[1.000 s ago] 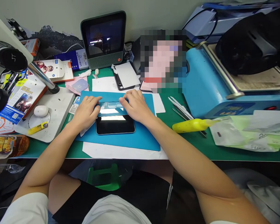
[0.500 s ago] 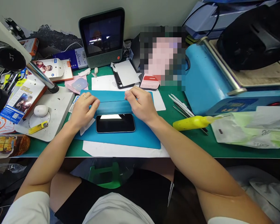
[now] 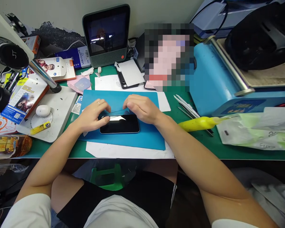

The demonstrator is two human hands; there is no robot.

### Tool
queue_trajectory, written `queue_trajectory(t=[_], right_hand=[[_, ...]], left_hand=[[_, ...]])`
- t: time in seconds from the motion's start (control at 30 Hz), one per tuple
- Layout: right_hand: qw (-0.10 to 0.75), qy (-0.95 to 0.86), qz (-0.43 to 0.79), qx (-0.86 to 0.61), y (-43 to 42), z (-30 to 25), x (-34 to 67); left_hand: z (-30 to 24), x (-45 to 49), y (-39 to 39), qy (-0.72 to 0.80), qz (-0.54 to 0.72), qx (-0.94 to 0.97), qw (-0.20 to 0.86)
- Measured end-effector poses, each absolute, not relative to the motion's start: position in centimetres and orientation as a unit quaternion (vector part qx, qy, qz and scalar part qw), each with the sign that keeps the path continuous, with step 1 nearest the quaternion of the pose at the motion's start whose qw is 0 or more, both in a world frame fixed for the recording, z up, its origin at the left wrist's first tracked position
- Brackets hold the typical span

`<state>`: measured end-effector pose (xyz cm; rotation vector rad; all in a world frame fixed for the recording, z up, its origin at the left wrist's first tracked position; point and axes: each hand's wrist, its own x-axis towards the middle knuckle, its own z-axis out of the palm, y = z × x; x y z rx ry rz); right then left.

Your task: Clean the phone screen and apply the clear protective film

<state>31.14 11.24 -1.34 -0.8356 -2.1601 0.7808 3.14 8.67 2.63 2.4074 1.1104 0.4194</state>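
Note:
A phone lies face up on a blue mat, its dark screen reflecting a white light. Just above its far edge, a thin clear screen protector with a dark edge line spans between my hands, tilted over the glass. My left hand pinches its left end, thumb close to the phone's upper left corner. My right hand grips the opposite end, fingers curled over the phone's upper right corner. Fingers hide both ends of the protector. Whether it touches the phone, I cannot tell.
White paper sticks out beneath the mat. To the right are tweezers, a yellow bottle and a blue machine. A smart display stands behind. Boxes and a metal stand occupy the left.
Both hands have come closer together and lower over the phone, bringing the clear screen protector toward its far edge. The protector now tilts differently. The view has shifted slightly.

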Motion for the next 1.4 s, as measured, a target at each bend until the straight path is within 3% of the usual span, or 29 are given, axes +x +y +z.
queue_trajectory(t=[0.23, 0.37, 0.5, 0.93, 1.4], right_hand=[[0.373, -0.835, 0.278, -0.294, 11.5, -1.9, 30.7], [0.422, -0.837, 0.219, -0.271, 11.8, -2.5, 30.4], [0.418, -0.843, 0.199, -0.273, 11.9, -2.8, 30.3], [0.33, -0.787, 0.255, -0.454, 12.5, -2.2, 32.0], [0.376, -0.752, 0.334, -0.427, 12.1, -0.8, 32.2]], left_hand=[[2.7, 3.3, 8.5, 0.403, 0.098, 0.86, 0.298], [2.9, 3.3, 8.6, 0.387, 0.085, 0.873, 0.283], [2.7, 3.4, 8.6, 0.388, 0.081, 0.886, 0.243], [3.3, 4.1, 7.8, 0.4, 0.031, 0.905, 0.142], [2.9, 4.2, 7.6, 0.372, 0.061, 0.921, 0.104]])
